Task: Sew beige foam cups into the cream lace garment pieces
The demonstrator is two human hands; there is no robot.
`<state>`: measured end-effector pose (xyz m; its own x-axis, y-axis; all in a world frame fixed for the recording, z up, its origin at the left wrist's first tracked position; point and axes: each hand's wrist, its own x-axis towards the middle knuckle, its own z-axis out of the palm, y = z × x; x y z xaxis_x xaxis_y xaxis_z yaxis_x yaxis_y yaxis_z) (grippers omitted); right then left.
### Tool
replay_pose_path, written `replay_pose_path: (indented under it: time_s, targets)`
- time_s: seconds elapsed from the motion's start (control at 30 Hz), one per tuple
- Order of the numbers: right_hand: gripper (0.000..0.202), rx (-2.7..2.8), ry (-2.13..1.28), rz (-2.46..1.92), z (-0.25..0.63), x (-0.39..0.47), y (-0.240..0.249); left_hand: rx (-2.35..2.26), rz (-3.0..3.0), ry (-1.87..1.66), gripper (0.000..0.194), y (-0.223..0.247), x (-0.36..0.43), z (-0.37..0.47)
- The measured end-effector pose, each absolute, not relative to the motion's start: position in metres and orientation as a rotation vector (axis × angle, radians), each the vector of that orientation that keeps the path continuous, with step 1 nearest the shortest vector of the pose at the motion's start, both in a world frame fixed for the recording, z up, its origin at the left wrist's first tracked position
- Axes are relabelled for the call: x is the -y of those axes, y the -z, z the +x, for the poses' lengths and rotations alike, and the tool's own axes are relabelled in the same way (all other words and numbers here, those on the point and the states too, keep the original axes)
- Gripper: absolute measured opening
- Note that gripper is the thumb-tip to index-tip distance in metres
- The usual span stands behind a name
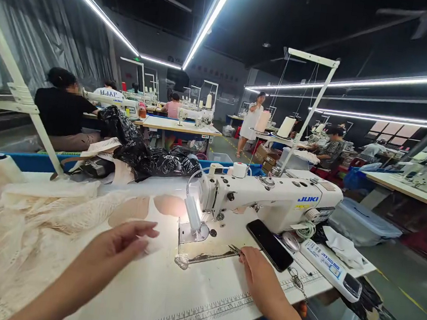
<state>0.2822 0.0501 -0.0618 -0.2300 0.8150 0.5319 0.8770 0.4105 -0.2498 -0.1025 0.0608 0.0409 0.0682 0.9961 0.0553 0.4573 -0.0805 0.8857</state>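
Note:
My left hand (124, 247) hovers over the white table, fingers apart and holding nothing; its fingertips are slightly blurred. Just beyond it lie two beige rounded fabric pieces (170, 205). My right hand (258, 274) rests at the front of the machine bed, closed on small pointed metal thread snips (233, 249) whose handles are hidden in the fingers. Between and behind the hands stands a white JUKI sewing machine (270, 196), its lamp lighting the needle plate (192, 233). A black phone (269, 245) lies right beside my right hand.
Cream lace fabric (35, 222) is heaped at the left. Black plastic bags (171, 163) lie behind the table. At the right are a white boxy device (331, 269) and a lidded plastic bin (367, 222). A ruler strip (197, 311) runs along the front edge. Other people work farther back.

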Motion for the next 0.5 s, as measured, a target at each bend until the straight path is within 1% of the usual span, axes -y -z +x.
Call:
replay_pose_path:
  time_s: [0.07, 0.13, 0.2, 0.27, 0.4, 0.5]
  targets:
    - [0.025, 2.038, -0.167, -1.371, 0.26, -0.037, 0.047, -1.312, 1.558, -0.849, 0.059, -0.023, -0.057, -0.076]
    - [0.02, 2.056, -0.278, -1.285, 0.239, -0.026, 0.034, -1.174, 1.52, -0.784, 0.061, -0.01, -0.053, -0.06]
    - [0.02, 2.12, -0.2, -1.162, 0.22, -0.02, 0.025, -1.057, 1.484, -0.783, 0.066, -0.004, -0.05, -0.05]
    - [0.02, 2.17, -0.049, -1.072, 0.205, -0.019, 0.022, -0.995, 1.447, -0.801, 0.071, -0.003, -0.049, -0.046]
    - [0.029, 2.197, 0.238, -1.073, 0.183, -0.025, 0.024, -0.956, 1.397, -0.814, 0.074, -0.006, -0.046, -0.043]
    - [0.031, 2.193, 0.405, -1.094, 0.171, -0.03, 0.024, -0.942, 1.401, -0.8, 0.076, -0.004, -0.044, -0.039]
